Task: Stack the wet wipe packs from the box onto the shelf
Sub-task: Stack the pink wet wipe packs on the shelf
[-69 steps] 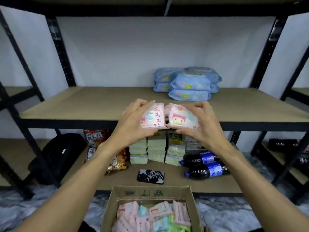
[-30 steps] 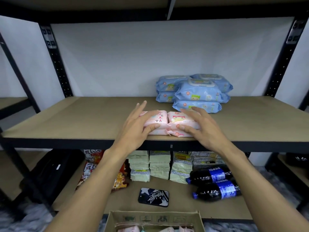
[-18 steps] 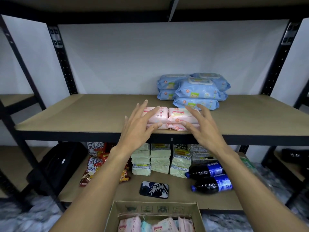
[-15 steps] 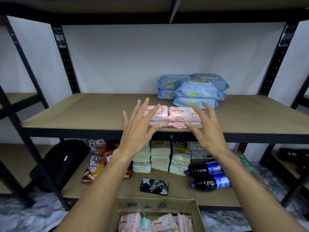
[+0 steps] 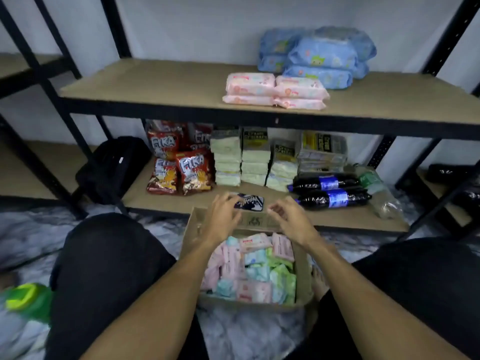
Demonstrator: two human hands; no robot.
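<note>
Both of my hands hang over the far rim of the cardboard box [image 5: 253,221] at the lower centre of the frame. The left hand [image 5: 224,216] and the right hand [image 5: 288,220] are apart and empty, with the fingers loosely curled. I judge they are poised to dip in for the next pair. The loose wet wipe packs [image 5: 255,266] lie jumbled in the box in pink, pale blue and green, so a good deal of the task is left. The box sits on the floor between my knees, straight below the shelf [image 5: 155,81], which keeps each reach short. On that shelf, at upper centre, the pink packs [image 5: 274,90] lie in two low piles touching side by side near the front edge. The larger blue packs [image 5: 320,57] are piled just behind them. Same-coloured packs are grouped, likely to keep the piles level. The writing on the pink packs is too small to read. On the lower shelf [image 5: 350,216] the red snack bags [image 5: 179,167] read "FIKA". The pale cracker packs [image 5: 255,157] carry dark labels that I cannot read with certainty. Two dark cola bottles [image 5: 330,190] lie on their sides, their blue labels blurred.
</note>
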